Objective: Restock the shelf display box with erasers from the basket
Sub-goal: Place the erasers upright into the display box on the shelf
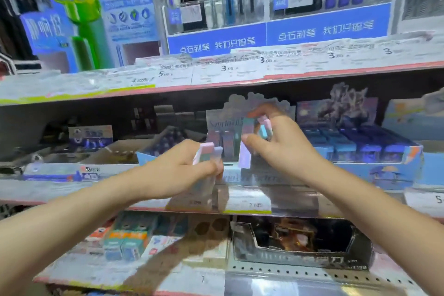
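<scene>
The display box (222,116), grey-lilac with a scalloped back card, stands on the middle shelf. My left hand (182,170) is in front of its left side, shut on a bunch of pastel erasers (207,151) in pink, mint and lilac. My right hand (278,146) reaches into the box from the right and grips several more erasers (254,127) upright between thumb and fingers. Inside the box, a few erasers (227,144) stand behind my hands. The basket is out of view.
A blue box of dark-blue packs (374,149) sits right of the display box, and cardboard trays (115,151) sit to its left. Price labels line the shelf edge (249,202). Above hangs a pen rack (276,31); below lie more stationery boxes (300,245).
</scene>
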The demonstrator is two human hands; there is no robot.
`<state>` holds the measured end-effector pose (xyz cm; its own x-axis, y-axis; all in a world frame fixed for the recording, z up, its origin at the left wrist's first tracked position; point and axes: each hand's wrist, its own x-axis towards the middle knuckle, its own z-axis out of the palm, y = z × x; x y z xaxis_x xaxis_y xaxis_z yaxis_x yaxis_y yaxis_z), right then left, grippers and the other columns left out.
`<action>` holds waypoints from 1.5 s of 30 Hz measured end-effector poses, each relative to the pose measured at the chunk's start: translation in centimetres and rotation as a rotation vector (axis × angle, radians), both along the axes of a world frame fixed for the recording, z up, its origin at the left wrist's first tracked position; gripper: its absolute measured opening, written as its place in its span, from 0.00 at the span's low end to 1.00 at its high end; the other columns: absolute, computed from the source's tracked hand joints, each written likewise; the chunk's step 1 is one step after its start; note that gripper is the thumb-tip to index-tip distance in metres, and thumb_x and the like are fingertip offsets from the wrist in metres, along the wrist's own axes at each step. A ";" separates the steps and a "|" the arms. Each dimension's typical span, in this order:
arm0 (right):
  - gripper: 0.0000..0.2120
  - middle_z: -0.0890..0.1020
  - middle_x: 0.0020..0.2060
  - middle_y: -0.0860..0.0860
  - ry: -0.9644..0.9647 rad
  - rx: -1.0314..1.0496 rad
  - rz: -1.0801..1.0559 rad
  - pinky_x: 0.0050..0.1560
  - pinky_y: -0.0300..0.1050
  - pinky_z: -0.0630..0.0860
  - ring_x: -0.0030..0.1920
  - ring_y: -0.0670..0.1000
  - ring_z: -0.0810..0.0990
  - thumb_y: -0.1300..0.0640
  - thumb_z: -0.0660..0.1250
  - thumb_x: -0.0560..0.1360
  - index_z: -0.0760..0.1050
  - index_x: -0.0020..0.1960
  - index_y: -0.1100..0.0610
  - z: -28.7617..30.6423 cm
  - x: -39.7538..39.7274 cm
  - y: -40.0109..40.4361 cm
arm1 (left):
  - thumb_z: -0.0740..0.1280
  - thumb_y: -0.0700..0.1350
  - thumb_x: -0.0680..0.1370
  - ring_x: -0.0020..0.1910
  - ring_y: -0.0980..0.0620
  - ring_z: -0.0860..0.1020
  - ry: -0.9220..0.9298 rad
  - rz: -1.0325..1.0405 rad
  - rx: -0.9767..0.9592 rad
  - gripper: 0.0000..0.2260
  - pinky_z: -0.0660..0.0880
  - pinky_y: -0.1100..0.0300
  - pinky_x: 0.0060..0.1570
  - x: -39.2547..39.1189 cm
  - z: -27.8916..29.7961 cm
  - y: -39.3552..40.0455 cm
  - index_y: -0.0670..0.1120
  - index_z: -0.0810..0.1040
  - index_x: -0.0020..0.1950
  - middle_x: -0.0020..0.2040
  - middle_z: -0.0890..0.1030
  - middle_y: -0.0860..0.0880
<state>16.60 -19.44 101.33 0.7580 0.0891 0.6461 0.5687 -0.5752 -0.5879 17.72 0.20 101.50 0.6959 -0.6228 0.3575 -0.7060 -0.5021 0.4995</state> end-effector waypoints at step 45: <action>0.08 0.79 0.37 0.48 -0.035 -0.321 -0.055 0.40 0.39 0.72 0.39 0.44 0.75 0.54 0.69 0.71 0.74 0.49 0.54 -0.8 2.9 1.7 | 0.62 0.44 0.79 0.14 0.58 0.64 0.063 0.005 0.090 0.16 0.60 0.71 0.18 4.3 2.3 2.5 0.31 0.73 0.41 0.14 0.66 0.52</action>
